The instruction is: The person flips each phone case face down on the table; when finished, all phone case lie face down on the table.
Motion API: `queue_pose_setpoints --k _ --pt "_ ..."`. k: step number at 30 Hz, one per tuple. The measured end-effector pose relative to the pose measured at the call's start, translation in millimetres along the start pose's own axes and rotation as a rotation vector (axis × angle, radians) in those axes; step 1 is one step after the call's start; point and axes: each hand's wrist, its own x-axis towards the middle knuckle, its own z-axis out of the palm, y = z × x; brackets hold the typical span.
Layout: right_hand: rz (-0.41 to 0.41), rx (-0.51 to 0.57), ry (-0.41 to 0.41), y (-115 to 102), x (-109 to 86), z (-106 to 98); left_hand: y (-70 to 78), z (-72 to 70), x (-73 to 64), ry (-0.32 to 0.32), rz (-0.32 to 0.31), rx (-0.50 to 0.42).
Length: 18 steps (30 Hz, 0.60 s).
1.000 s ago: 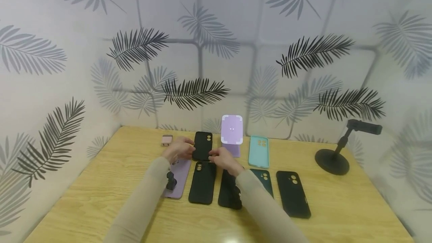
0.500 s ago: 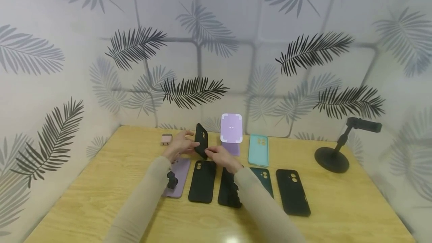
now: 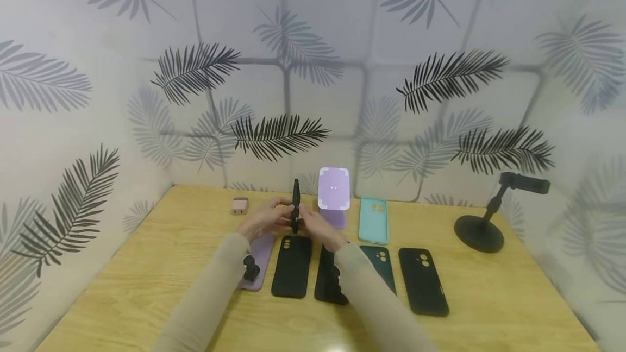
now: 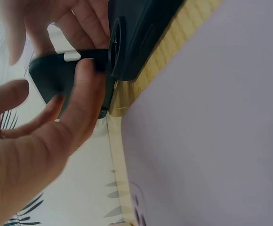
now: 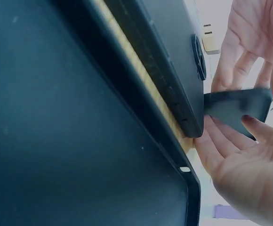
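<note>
A black phone case (image 3: 295, 194) stands on edge between my hands at the back of the table, seen almost edge-on in the head view. My left hand (image 3: 265, 218) holds it from the left, its fingers against the case in the left wrist view. From the other side my right hand (image 3: 320, 227) grips the same case; in the right wrist view the thumb (image 5: 253, 123) lies against its face, with fingers behind. Right below the hands lies another black phone case (image 3: 292, 266) flat on the table. A lilac phone case (image 3: 264, 254) is partly under my left wrist.
Dark cases, including a black case (image 3: 331, 278) and a teal one (image 3: 382, 265), lie near my right forearm. Further right is a black case (image 3: 423, 281). Behind stand a lilac phone stand (image 3: 334, 189), a turquoise case (image 3: 373, 220), a pink charger (image 3: 239, 206) and a black stand (image 3: 479, 233).
The black phone case has come up from lying flat to standing on edge, turning its face out of sight. Both hands have closed in on it from either side.
</note>
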Motion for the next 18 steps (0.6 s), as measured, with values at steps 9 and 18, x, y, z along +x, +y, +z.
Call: queue_pose_setpoints --k 9,18 --pt "-0.040 0.077 0.036 1.0 2.6 1.7 -2.8 2.3 2.8 0.023 -0.003 0.147" --pt "-0.071 0.134 0.065 2.1 1.6 6.1 -4.1 1.9 0.1 0.034 -0.022 0.207"
